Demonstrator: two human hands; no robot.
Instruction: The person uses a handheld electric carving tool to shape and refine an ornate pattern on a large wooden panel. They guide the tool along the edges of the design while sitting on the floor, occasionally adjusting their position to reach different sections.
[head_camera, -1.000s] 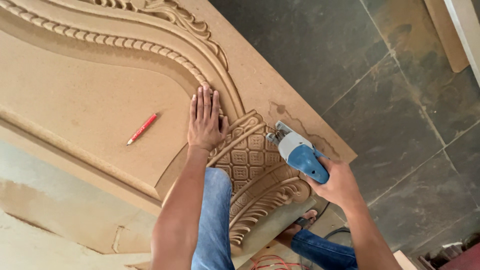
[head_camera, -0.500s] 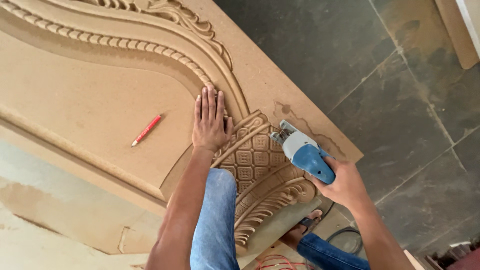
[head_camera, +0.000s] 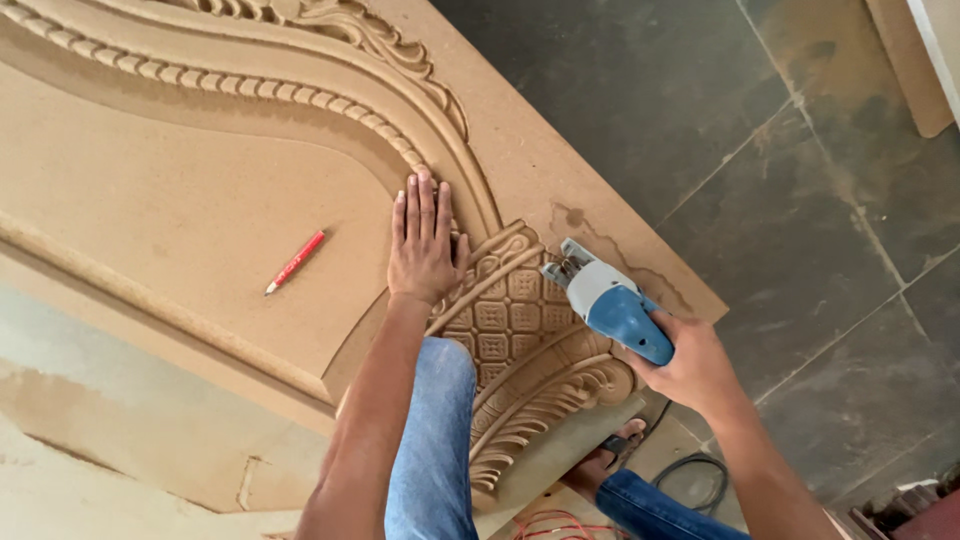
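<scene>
Here the left hand (head_camera: 424, 245) lies spread flat on the carved panel (head_camera: 200, 230), right hand (head_camera: 690, 365) gripping a blue power tool (head_camera: 610, 305) near its edge

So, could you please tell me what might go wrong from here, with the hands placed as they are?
The left hand lies flat on the carved panel, close to the nose of the power tool in the right hand; a slip could likely reach its fingers. The cable loops by the foot and might snag. The pencil lies loose on the panel and could roll off.
</scene>
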